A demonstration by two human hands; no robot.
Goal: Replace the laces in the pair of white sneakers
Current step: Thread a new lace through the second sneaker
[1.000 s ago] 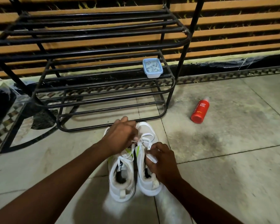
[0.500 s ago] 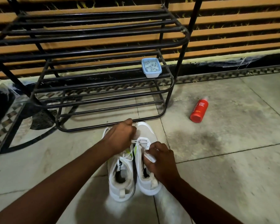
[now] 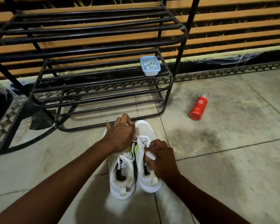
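Ideally left grip (image 3: 121, 135) and right grip (image 3: 162, 157), each pinching the lace (image 3: 141, 140), should pull evenly, keeping it flat across the sneaker (image 3: 144, 128)

Overall level: dim and warm-toned, with muted colours and heavy dark areas.
Light source: from close to the camera, aimed downward. The floor (image 3: 233, 175) is brightest in a pale patch just behind the heels of the white sneakers (image 3: 145, 180).
Glare: the sneakers' uppers are washed out and their seams are nearly lost. Thin highlights run along the bars of the black rack (image 3: 94, 50).
Shadows: soft and short near the centre. The left edge falls off to near black.
Sharpness: the centre is fairly crisp, and the print on the red bottle (image 3: 198, 107) is readable.
Distortion: wide-angle bowing curves the rack bars and the wall slats (image 3: 233, 13) towards the edges.
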